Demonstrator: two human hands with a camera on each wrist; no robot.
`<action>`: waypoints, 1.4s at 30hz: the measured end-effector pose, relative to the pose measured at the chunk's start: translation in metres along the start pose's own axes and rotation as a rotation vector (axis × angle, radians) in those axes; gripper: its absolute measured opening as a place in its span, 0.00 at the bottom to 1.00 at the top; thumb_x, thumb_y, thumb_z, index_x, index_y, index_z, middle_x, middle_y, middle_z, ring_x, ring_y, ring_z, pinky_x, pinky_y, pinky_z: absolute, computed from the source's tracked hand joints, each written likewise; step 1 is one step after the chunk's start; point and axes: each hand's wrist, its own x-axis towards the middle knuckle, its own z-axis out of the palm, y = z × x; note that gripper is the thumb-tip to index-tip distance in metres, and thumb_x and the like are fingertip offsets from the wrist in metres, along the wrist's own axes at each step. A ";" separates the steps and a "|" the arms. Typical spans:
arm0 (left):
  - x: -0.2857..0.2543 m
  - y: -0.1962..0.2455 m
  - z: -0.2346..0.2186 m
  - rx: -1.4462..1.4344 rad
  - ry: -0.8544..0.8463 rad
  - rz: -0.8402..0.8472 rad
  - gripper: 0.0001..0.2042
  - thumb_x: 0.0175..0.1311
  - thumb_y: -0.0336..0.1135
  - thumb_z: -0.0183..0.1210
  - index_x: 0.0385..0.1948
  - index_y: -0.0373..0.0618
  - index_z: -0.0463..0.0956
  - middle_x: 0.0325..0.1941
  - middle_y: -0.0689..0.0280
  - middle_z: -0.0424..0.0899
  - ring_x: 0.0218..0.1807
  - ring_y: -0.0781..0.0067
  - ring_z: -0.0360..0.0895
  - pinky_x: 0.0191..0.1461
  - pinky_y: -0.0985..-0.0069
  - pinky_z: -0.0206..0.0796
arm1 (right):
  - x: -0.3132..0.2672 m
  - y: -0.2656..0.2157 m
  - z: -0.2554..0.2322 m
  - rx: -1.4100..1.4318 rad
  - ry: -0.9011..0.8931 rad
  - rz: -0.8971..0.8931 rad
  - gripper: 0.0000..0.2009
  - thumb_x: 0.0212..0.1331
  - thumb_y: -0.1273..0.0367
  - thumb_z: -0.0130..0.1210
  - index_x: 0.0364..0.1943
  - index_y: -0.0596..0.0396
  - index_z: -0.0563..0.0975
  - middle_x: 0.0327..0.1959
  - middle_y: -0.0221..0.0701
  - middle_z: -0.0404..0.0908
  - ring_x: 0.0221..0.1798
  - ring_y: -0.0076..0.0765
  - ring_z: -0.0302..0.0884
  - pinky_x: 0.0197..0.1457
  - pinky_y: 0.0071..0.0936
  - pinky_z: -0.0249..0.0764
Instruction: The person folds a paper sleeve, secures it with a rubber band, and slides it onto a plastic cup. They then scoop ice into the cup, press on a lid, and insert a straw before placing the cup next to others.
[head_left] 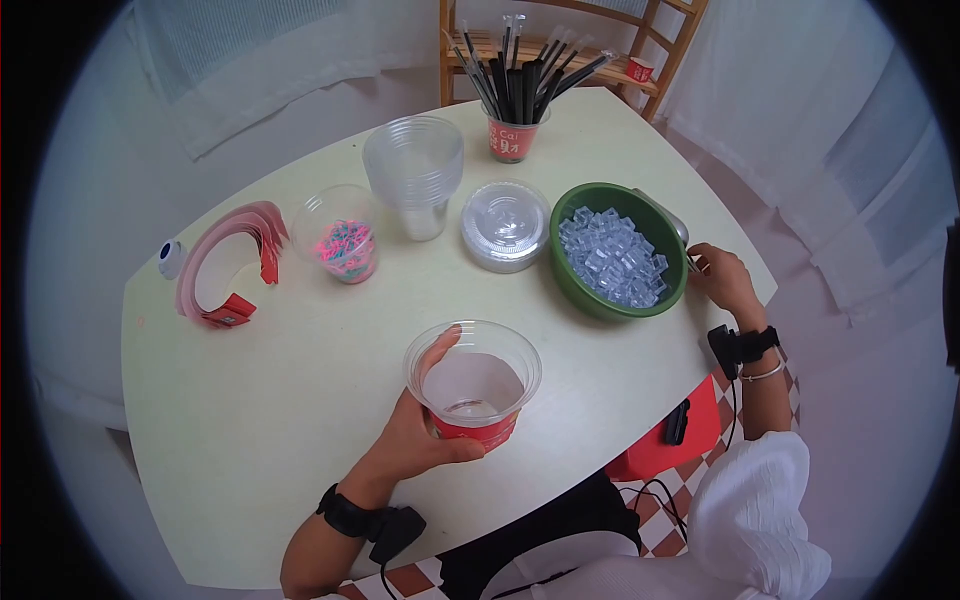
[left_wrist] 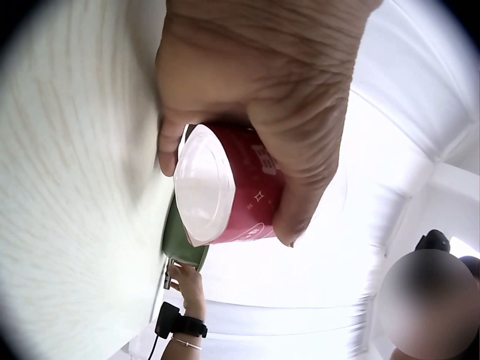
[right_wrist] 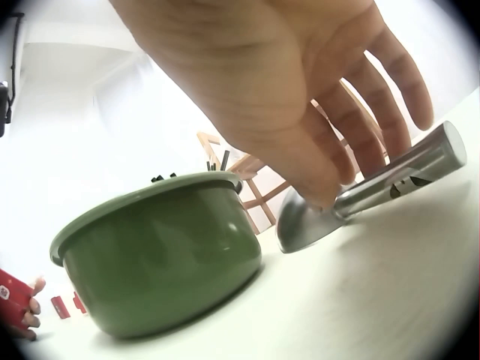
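Over the near part of the table [head_left: 250, 430], I have the left hand [head_left: 415, 430] gripping a red-sleeved clear plastic cup [head_left: 474, 378]. Rightward stands the green bowl [head_left: 600, 306] of clear, ice-like cubes [head_left: 612, 258]; just beside it, the right hand [head_left: 724, 276] touches the metal scoop [right_wrist: 409, 169], though I cannot tell whether it grips.
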 end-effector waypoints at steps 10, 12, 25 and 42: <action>-0.001 0.001 0.001 -0.011 -0.018 -0.004 0.60 0.31 0.49 0.77 0.68 0.44 0.43 0.64 0.59 0.60 0.66 0.65 0.59 0.67 0.67 0.53 | 0.020 0.047 0.026 -0.039 0.321 -0.149 0.13 0.53 0.74 0.51 0.44 0.55 0.71 0.27 0.42 0.78 0.35 0.52 0.76 0.40 0.40 0.70; -0.001 0.003 0.002 -0.029 -0.023 -0.014 0.60 0.31 0.49 0.77 0.68 0.44 0.43 0.64 0.59 0.60 0.66 0.65 0.60 0.67 0.67 0.54 | 0.012 0.026 0.000 0.081 0.364 -0.030 0.12 0.55 0.73 0.51 0.44 0.56 0.70 0.24 0.40 0.76 0.33 0.49 0.75 0.38 0.37 0.69; -0.001 0.003 0.001 -0.056 -0.023 -0.022 0.60 0.29 0.49 0.78 0.67 0.44 0.45 0.66 0.61 0.57 0.67 0.65 0.59 0.68 0.67 0.54 | -0.033 -0.063 -0.138 -0.310 0.096 -0.319 0.06 0.54 0.70 0.55 0.34 0.54 0.76 0.25 0.36 0.79 0.27 0.41 0.76 0.33 0.33 0.68; -0.002 0.004 0.002 -0.069 -0.022 -0.051 0.59 0.25 0.54 0.77 0.66 0.48 0.50 0.72 0.60 0.46 0.72 0.63 0.48 0.72 0.63 0.47 | 0.014 -0.058 -0.125 -0.189 -0.178 -0.276 0.07 0.52 0.72 0.56 0.35 0.58 0.78 0.25 0.36 0.79 0.29 0.36 0.75 0.35 0.31 0.69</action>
